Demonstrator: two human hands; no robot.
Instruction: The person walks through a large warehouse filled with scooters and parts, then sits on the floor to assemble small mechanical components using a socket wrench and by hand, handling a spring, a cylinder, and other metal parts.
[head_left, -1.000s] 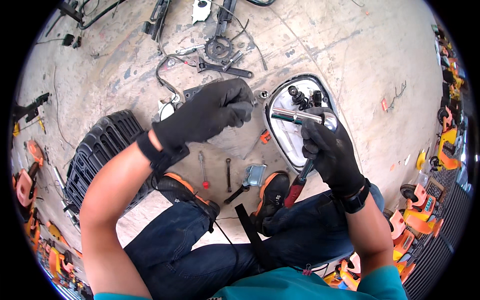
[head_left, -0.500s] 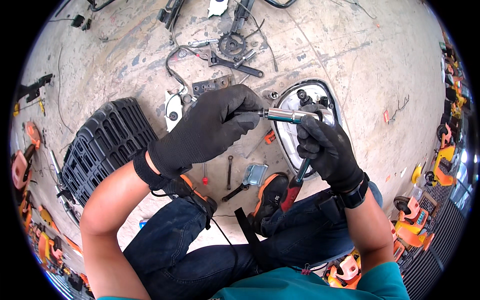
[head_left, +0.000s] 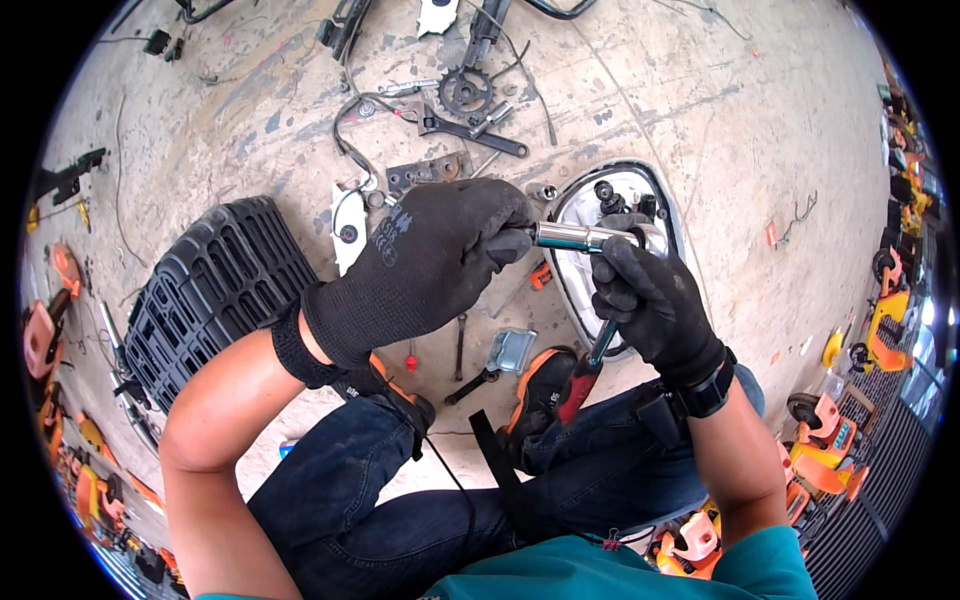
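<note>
In my right hand [head_left: 660, 300], in a black glove, is a ratchet wrench [head_left: 602, 343] with a red-and-dark handle pointing down towards my knee. A long chrome socket [head_left: 575, 236] sticks out leftward from its head, nearly level. My left hand [head_left: 430, 260], also gloved, is pinched at the socket's open end. Its fingers are closed round a dark, thin bolt that they now almost wholly hide. Below the socket lies a white, black-rimmed housing [head_left: 578, 290] on the floor, partly covered by my right hand.
A black ribbed plastic cover [head_left: 215, 290] lies at the left. Ahead are an adjustable wrench [head_left: 470, 132], a chainring with crank [head_left: 466, 92] and a drilled metal plate [head_left: 430, 170]. Near my shoes are a spanner [head_left: 460, 347] and a small clear bag [head_left: 511, 350]. Orange vehicles [head_left: 825, 450] stand along the right.
My left hand has turned and slid slightly right, its fingers closing up to the socket's end and covering the bolt that showed before. My right hand and the ratchet have barely moved.
</note>
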